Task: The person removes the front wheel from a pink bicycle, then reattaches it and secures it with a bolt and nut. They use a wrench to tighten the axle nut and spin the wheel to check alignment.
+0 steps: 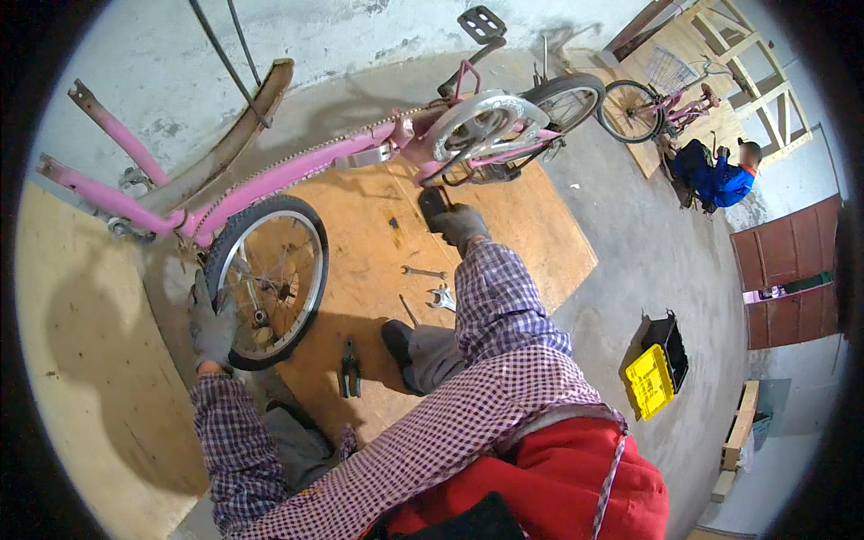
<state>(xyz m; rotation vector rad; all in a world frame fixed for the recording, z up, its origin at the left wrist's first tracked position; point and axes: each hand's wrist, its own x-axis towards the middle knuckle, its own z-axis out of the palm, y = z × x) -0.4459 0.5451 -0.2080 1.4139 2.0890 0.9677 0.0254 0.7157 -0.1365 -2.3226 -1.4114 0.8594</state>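
A pink bicycle frame [297, 171] stretches across the scene, with a chain along it and a pale chainring [477, 126]. My left hand [213, 322], in a grey glove, is on the outer side of a spoked bicycle wheel [317, 292], its fingers against the black tyre. The wheel stands below the left part of the frame. My right hand [463, 225], also gloved, is closed around a black pedal [434, 203] below the chainring. On the board between my feet lie a small wrench [423, 272], an adjustable wrench [442, 298], a thin rod-like tool [409, 310] and pliers [350, 367].
A wooden board [531, 234] covers the floor under the bicycle. To the right sits a black toolbox with a yellow lid [650, 380]. Farther off, a person in blue [715, 175] crouches beside another pink bicycle [670, 112]. A wall [360, 36] runs behind the frame.
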